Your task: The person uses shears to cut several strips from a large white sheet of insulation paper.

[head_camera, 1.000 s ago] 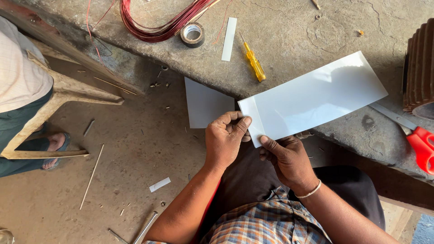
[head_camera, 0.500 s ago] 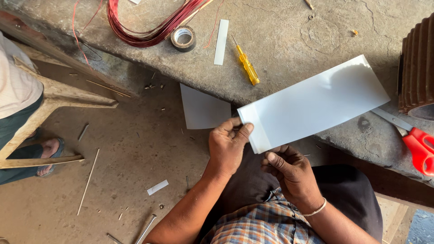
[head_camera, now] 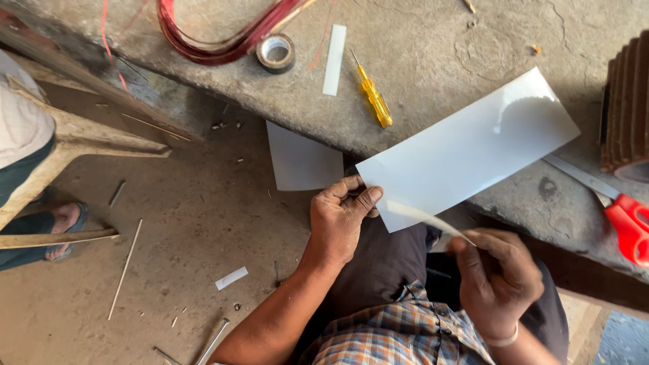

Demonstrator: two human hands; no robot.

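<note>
Two hands | left hand (head_camera: 341, 220) grips white sheet (head_camera: 466, 149) | right hand (head_camera: 497, 280) apparently pinches strip (head_camera: 426, 217)

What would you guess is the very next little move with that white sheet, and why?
Probably the right hand pulls the thin white strip further away to part it from the glossy white rectangular sheet. The strip seems attached only near the sheet's lower corner, which the left hand pinches.

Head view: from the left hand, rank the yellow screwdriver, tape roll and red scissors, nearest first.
From the left hand:
1. Yellow screwdriver, on the bench just above it.
2. Tape roll, farther up, by the red wire coil.
3. Red scissors, far at the right edge.
</note>
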